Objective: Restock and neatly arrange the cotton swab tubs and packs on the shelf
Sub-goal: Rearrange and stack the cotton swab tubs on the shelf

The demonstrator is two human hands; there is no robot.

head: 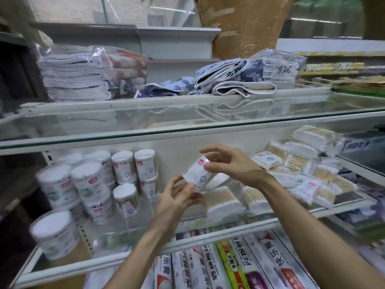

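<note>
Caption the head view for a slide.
Left hand and right hand hold a cotton swab tub before a shelf of tubs and packs.

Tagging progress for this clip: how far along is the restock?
Done: stacked tubs stand on the left of the shelf. In hand: the left hand and right hand hold one cotton swab tub, tilted, before the shelf's middle. Left: place it; the swab packs at right lie in a loose heap.

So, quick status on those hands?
One tub tilted, held by left hand and right hand, before the shelf. Stacked tubs left, packs right. Nothing blocking.
</note>
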